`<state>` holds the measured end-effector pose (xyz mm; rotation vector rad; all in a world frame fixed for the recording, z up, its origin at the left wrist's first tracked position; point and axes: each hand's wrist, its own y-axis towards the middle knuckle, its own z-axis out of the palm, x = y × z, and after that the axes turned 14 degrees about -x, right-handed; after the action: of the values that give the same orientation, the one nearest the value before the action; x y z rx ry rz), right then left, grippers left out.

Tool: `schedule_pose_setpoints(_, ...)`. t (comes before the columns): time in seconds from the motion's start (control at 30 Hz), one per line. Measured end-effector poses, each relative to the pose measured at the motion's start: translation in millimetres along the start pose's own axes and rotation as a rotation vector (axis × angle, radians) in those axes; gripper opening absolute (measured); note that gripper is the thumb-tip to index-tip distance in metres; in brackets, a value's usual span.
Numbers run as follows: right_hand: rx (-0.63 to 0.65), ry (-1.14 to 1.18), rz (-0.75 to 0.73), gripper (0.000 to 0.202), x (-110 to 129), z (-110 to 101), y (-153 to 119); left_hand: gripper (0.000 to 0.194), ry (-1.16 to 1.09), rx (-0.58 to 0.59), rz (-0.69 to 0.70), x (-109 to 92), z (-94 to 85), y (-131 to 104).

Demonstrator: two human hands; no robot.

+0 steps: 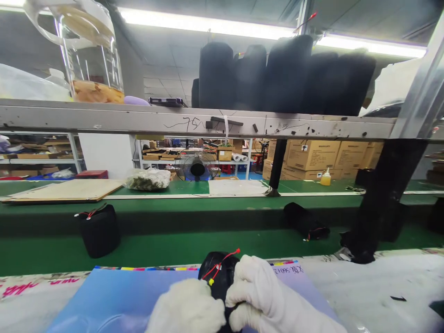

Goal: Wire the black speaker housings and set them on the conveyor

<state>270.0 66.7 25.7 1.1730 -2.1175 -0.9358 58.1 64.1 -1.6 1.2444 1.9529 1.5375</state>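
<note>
A black rounded cylinder (218,287) with red wires and small red, yellow and white connectors at its top stands over a blue printed sheet (128,296). On its right side, my right hand (256,293), in a white glove, has its fingers bent and pressed against it. My left hand (189,307), also gloved in white, is closed at its near left side. The left fingertips are hard to make out, and the gloves cover the cylinder's lower part.
A green conveyor belt (194,240) runs beyond the bench, carrying a black cylinder (99,231) at left and another black cylinder (305,222) lying at right. Overhead, a shelf edge (138,119) crosses the view, with black cylinders (287,76) and a glass jug (90,55) on it. A dark post (385,199) stands at right.
</note>
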Motion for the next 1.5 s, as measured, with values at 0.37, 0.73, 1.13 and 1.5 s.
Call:
schedule_pose_setpoints(0.37, -0.078, 0.139, 0.252, 0.075, 5, -43, -11, 0.046, -0.301, -0.071, -0.062, 1, 10.7, 15)
schedule_pose_setpoints(0.73, 0.028, 0.161, 0.239, 0.027, 21, 3, -3, 0.024, -0.534, -0.091, -0.472, 5, -3.2, -4)
schedule_pose_setpoints(1.13, -0.03, 0.155, 0.265, 0.034, 14, -3, -8, 0.013, -0.522, 0.0, -0.309, 0, 9.5, -3)
schedule_pose_setpoints(1.5, -0.123, -0.073, 0.121, 0.06, 23, -10, -25, 0.037, -0.146, -0.176, -0.409, -15, -4.1, -7)
